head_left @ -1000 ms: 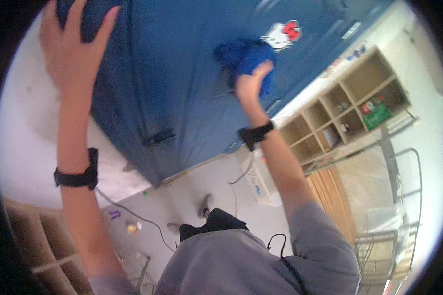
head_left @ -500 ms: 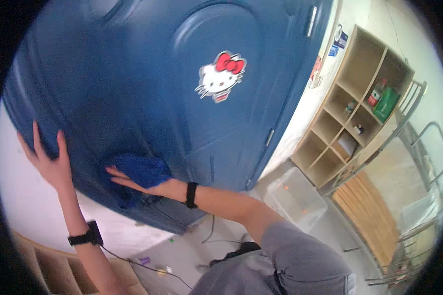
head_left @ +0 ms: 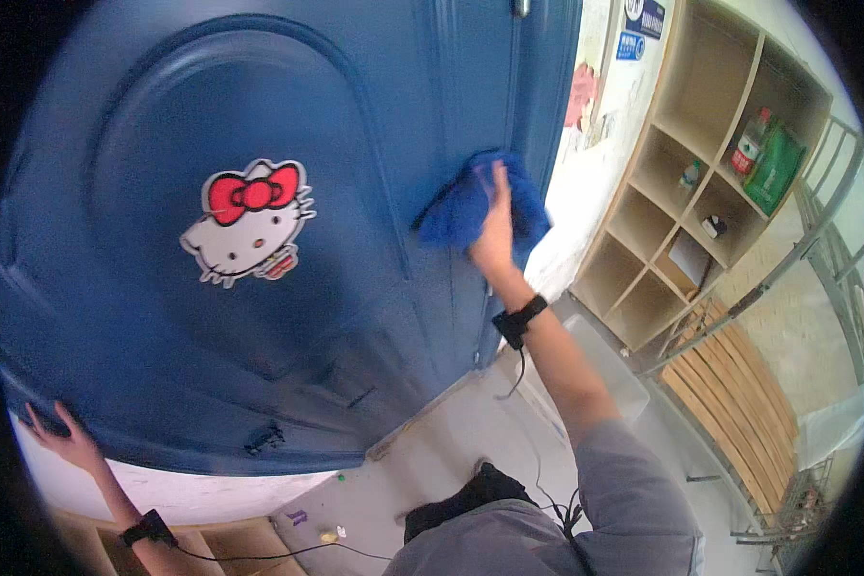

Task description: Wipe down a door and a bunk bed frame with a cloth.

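A dark blue panelled door (head_left: pixel 374 326) fills most of the view, with a white cartoon cat sticker with a red bow (head_left: pixel 250 226) on its middle panel. My right hand (head_left: pixel 494 235) presses a bright blue cloth (head_left: pixel 456 206) flat against the door, close to its right, hinged edge. Part of the cloth bunches out on both sides of the fingers. Down at the lower left, my left hand (head_left: pixel 67 446) rests with fingers spread on the door's left edge and holds nothing. Black bands with a cable circle both wrists.
Right of the door stands a wooden cubby shelf (head_left: pixel 648 206) holding bottles and a green bag (head_left: pixel 776 168). A clear plastic bin (head_left: pixel 610 370) sits below it, beside a metal frame with wooden slats (head_left: pixel 734 408). Another low wooden shelf (head_left: pixel 226 542) is at lower left. Small scraps lie on the floor.
My right hand has carried the cloth from the door's lower left part up and across to its right side. My left hand sits lower in view, still at the door's left edge.
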Tool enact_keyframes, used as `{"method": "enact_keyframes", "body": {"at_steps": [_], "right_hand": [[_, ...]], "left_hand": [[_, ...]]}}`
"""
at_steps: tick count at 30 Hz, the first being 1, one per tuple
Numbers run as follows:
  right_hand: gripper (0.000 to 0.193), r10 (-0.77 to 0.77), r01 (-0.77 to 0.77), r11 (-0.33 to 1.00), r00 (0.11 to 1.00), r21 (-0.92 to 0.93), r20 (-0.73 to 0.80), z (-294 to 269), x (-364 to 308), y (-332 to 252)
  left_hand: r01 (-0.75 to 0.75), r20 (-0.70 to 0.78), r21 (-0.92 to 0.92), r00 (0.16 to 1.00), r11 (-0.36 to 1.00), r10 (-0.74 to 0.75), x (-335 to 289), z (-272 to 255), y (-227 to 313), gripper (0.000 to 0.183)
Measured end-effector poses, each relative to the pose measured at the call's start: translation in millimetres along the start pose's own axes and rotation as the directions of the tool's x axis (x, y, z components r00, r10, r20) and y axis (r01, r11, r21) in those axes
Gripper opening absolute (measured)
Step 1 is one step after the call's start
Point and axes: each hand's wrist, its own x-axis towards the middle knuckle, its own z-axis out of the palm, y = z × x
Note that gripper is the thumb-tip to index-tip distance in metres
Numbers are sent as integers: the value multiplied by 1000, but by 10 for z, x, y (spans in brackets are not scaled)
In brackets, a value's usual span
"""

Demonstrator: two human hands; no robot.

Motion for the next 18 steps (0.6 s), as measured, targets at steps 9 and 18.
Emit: {"method": "enact_keyframes", "body": {"at_steps": [9, 18], "right_hand": [[59, 572, -616, 730, 788, 294, 228, 871, -1440, 565], [46, 298, -275, 922, 954, 272, -46, 1571, -1602, -768]], "left_hand": [[111, 77, 57, 990, 992, -115, 12, -164, -115, 63], [202, 85, -132, 978, 970, -192, 2, -121, 359, 78]]}}
